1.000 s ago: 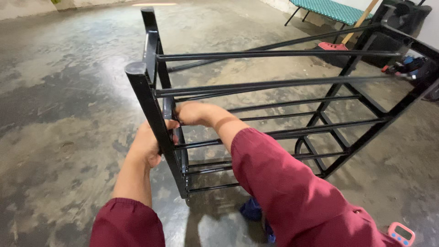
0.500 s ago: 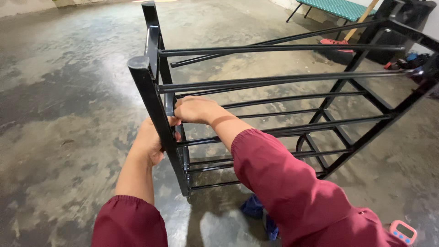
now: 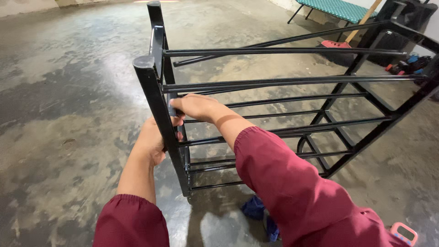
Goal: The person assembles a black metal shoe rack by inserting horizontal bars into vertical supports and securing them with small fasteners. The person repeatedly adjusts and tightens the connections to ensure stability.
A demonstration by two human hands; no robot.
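Rack's barely shifted since before; our left hand (image 3: 153,139) and right hand (image 3: 194,106) stay closed on the black rack (image 3: 283,82) post — keep both grips snug, rails steady.

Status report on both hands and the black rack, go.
Left hand gripping the black rack's near post. Right hand on the same post, fingers curled. Blue cloth on the floor underneath.

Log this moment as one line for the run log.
left hand: gripping rack post | right hand: on same post, inner side | black metal rack: on concrete floor | blue cloth: underneath
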